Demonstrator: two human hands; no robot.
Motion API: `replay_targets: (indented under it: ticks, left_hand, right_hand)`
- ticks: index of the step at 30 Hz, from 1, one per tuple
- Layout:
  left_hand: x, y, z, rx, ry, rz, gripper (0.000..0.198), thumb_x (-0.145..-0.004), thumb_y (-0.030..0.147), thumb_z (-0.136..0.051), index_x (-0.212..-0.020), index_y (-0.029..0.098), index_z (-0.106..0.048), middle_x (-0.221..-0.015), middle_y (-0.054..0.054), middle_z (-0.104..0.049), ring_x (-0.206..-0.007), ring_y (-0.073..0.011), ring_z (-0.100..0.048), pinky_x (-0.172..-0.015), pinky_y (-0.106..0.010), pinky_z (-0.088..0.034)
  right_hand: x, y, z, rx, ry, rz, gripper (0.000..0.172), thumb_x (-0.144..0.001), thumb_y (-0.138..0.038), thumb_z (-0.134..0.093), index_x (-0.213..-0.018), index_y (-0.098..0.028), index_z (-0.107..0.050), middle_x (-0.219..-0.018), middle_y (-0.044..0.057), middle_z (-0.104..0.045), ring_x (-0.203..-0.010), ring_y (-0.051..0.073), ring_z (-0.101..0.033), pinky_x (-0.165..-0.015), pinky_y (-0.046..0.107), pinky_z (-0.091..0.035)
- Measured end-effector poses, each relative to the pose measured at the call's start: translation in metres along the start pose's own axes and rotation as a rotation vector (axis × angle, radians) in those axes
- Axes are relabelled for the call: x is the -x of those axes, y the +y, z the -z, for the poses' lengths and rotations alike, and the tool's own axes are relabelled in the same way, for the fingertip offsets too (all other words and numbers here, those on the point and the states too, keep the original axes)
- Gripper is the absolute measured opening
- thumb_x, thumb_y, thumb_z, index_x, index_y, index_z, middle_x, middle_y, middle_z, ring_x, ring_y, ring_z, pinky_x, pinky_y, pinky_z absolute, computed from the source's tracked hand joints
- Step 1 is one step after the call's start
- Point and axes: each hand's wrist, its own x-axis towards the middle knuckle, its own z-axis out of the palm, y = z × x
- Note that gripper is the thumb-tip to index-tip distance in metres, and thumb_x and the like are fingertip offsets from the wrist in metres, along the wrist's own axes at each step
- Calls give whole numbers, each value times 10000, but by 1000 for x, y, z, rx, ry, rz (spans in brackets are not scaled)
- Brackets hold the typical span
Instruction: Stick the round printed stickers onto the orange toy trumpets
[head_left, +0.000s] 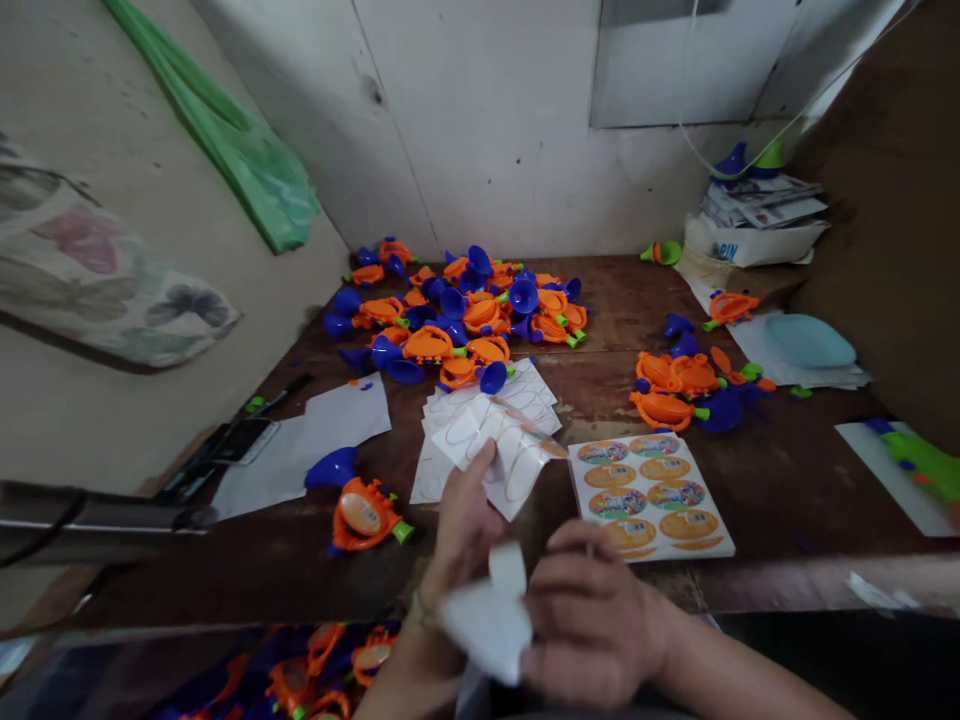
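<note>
My left hand (463,520) is closed on a bent sticker sheet (491,440), its thumb on top. Pale oval outlines mark this sheet, and an orange patch shows at its right edge. Below it, my right hand (592,615) is blurred, with curled fingers at a folded white piece of paper (491,625). Under the held sheet lie several white sheets with oval outlines (431,460). Just right of my hands is a stack of sticker sheets (651,495) with printed orange and colourful ovals. An orange toy trumpet (365,515) with a blue bell and an oval sticker lies to the left.
A heap of orange and blue toy trumpets (465,310) fills the back of the table, with a smaller group (679,385) at right. A light blue dish (810,340) sits on papers. More trumpets (300,675) lie below the table edge. A green bag (247,170) hangs left.
</note>
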Motion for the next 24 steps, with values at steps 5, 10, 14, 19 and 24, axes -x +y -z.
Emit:
replay_targets:
  ticks: [5,10,14,19,24]
  left_hand:
    - [-47,12,30,-415,70,-125,489,-711,254,-775,-1188,173,-700,-1155,-162,-800,-1223,-404,-739,-1113,-605,-563]
    - [-73,35,30,-857,168,-388,612,-765,105,-709,-1367,123,-598,-1589,-282,-514,-1604,-442,-383,-1338,-645,-252]
    - [-117,46,-4,-1092,73,-468,485,-873,223,-736,-1333,111,-635,-1582,-304,-528,-1558,-453,-439,-1298,-605,-324]
    - [-158,52,-34,-1289,-5,-455,215,-898,167,-695,-1109,146,-732,-1276,-217,-749,-1337,-399,-634,-1169,-565,-452]
    - [-145,70,-13,-1339,61,-491,341,-1063,214,-447,-1222,100,-726,-1236,-222,-763,-1239,-361,-695,-1096,-487,-484]
  right_hand:
    - [5,-6,-4,-131,-106,22,245,-976,-179,-676,-1185,-299,-634,-956,-57,-846,-903,138,-769,-867,322,-605]
    - [-2,-4,-9,-122,34,-136,385,-922,-62,-590,-1223,-300,-562,-816,-57,-788,-785,157,-745,-777,306,-603]
    - [-7,-9,-17,-116,24,-143,247,-979,-95,-580,-1156,-264,-610,-822,-36,-784,-805,153,-740,-803,285,-600]
    - [-11,-9,-13,-125,59,-212,211,-980,-117,-601,-1121,-272,-627,-818,-29,-764,-808,160,-722,-781,260,-602]
    - [-21,7,6,-114,307,-414,258,-949,-120,-661,-1145,-286,-652,-902,-9,-746,-902,176,-713,-857,270,-601]
